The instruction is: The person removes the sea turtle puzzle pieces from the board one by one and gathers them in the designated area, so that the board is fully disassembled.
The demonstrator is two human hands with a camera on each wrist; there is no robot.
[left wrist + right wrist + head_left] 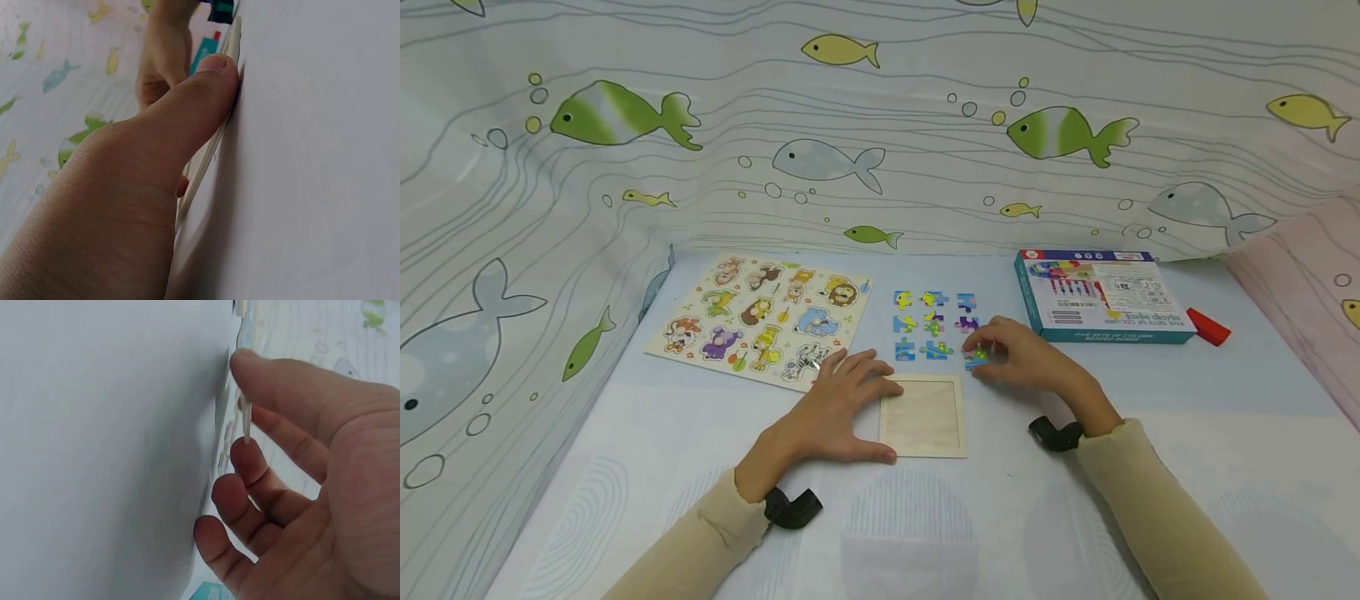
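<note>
My left hand (846, 408) lies with spread fingers over the left side of a square wooden puzzle tray (923, 417), whose inside is bare wood. Its thumb touches the tray's near edge, which the left wrist view shows too. Beyond the tray, several colorful jigsaw pieces (936, 350) lie apart in rows. At the near right of these rows, my right hand (1015, 354) pinches a blue-and-green jigsaw piece (976, 357) between thumb and fingers. Edge-on, this jigsaw piece (247, 422) looks thin and pale in the right wrist view; the fingers partly hide it.
An animal puzzle board (760, 321) lies behind my left hand. At the back right is a flat teal-sided box (1097, 296), with a red object (1208, 327) beside it. A fish-printed curtain (850, 108) rises behind the table.
</note>
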